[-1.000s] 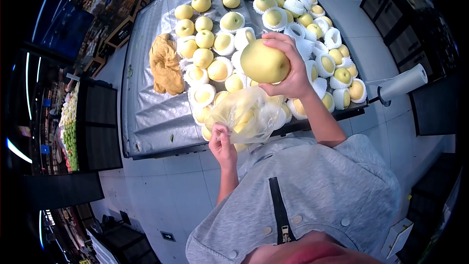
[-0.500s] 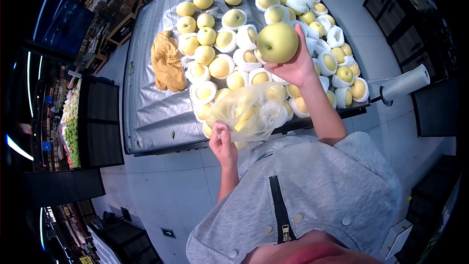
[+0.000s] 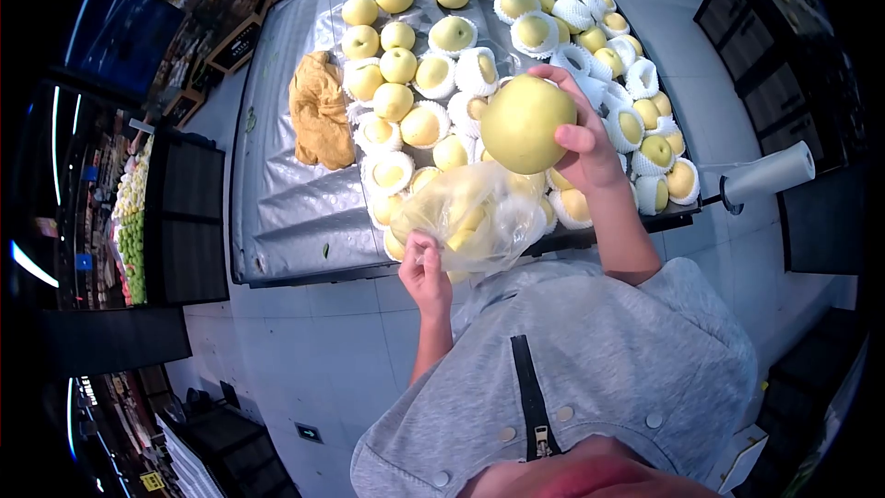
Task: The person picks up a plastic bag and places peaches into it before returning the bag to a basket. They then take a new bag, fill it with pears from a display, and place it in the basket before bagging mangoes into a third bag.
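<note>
A large round yellow-green pear (image 3: 525,124) without a foam net is gripped by my right hand (image 3: 590,140), thumb and fingers along its right side. It is held above the display, close over the far edge of a clear plastic bag (image 3: 489,221). My left hand (image 3: 426,272) pinches that bag at its left side. Through the thin film, yellow fruit shows. Beyond my hands lie many yellow pears (image 3: 394,102), several of them in white foam nets (image 3: 435,76).
A crumpled mustard-coloured cloth (image 3: 321,111) lies on the grey-covered display table (image 3: 286,212), left of the pears. At the right front corner a roll of plastic bags (image 3: 770,173) sticks out on a holder. Dark shelving (image 3: 765,65) stands across the aisle on the right.
My right hand has brought the pear down and nearer to me, towards the bag, and the hand has turned so the thumb shows in front. My left hand stays on the bag.
</note>
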Demonstrator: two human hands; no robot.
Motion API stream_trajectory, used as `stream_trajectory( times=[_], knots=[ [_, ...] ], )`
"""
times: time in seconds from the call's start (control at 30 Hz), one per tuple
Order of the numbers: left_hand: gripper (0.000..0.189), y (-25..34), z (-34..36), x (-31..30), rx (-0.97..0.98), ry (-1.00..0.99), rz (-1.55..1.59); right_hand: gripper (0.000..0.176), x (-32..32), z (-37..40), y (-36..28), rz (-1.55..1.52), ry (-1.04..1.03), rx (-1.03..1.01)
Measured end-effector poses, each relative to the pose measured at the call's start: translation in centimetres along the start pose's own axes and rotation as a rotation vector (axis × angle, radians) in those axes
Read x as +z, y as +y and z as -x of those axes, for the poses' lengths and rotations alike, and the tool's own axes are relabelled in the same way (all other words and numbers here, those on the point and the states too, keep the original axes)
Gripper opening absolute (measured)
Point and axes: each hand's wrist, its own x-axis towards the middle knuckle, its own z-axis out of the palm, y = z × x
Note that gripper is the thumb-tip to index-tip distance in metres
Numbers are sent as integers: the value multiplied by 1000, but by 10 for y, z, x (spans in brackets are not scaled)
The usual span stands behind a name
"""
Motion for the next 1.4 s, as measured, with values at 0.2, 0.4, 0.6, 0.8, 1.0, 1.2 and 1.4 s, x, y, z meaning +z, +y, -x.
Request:
stream_trajectory(
  times=[0.2,0.4,0.6,0.8,1.0,1.2,1.4],
  knots=[
    [25,2,0,2,-29,0,4,75,16,4,-18,1497,-41,-1006],
    [32,-1,1,0,78,-43,-121,61,14,23,32,1066,-348,-120],
    [42,15,5,2,185,-121,-258,60,14,37,114,895,-491,655],
    [45,18,13,-3,161,-197,-197,54,24,22,169,983,-334,314],
    [45,16,16,-9,139,-99,-181,57,33,15,181,1327,-504,277],
    [46,17,16,-9,-17,121,-141,59,-1,53,151,1185,-464,189],
    [34,23,-2,-3,-5,331,-42,25,-8,73,78,1250,-198,123]
  ],
)
